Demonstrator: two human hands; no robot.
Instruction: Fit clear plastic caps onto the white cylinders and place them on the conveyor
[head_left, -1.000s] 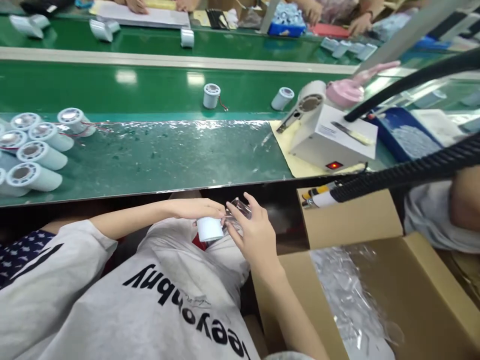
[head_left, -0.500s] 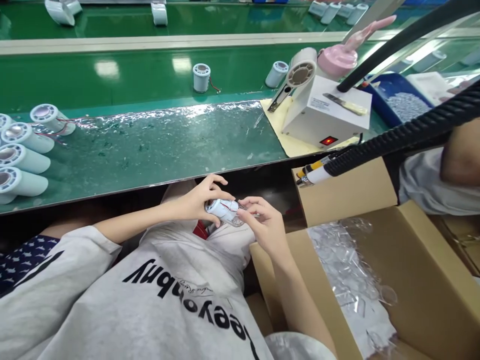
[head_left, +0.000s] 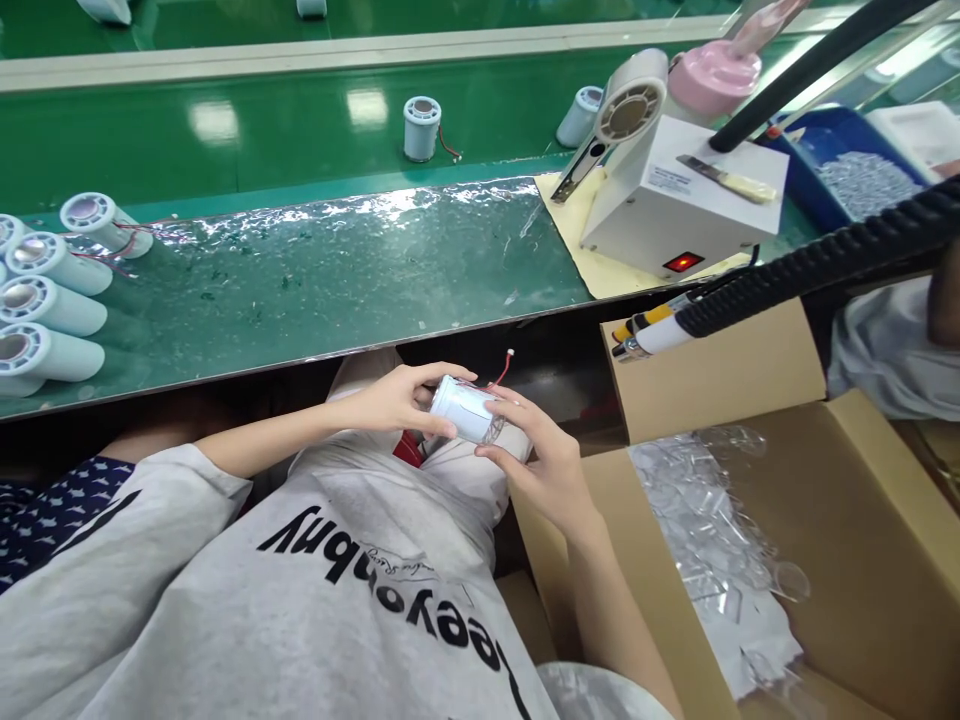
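Observation:
Above my lap, a light blue cylindrical fan housing (head_left: 462, 408) lies tilted between both hands. My left hand (head_left: 401, 398) is closed around its left end, with the thumb below and fingers above. My right hand (head_left: 546, 455) grips the other end between thumb and fingers. A clear grille-like piece (head_left: 493, 431) shows at that right end, partly covered by the fingers. From the housing's upper side a thin red wire (head_left: 501, 368) sticks up, tipped with a small white connector.
Several similar housings (head_left: 56, 325) lie at the bench's left; another housing (head_left: 422, 130) stands on the green belt. A white device (head_left: 675, 200) sits at right, with a screwdriver-like tool (head_left: 645, 340) and black hose before it. An open carton (head_left: 862, 500) holds clear plastic parts.
The housing has been turned, so its wire now points upward instead of lying along the side. My right hand has shifted its grip further round the right end. The view has moved slightly.

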